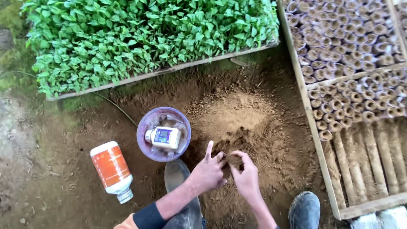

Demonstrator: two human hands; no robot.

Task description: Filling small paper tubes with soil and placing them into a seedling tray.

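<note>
My left hand and my right hand meet over a heap of loose brown soil on the ground. Between their fingertips they pinch a small clump of dark soil. The left index finger points up and away. My two dusty boots stand at the bottom on either side of the hands.
A purple bowl with a small white bottle in it sits left of the hands. An orange-labelled white bottle lies further left. A wooden tray of green seedlings fills the top. A wooden frame holding several paper soil tubes stands right.
</note>
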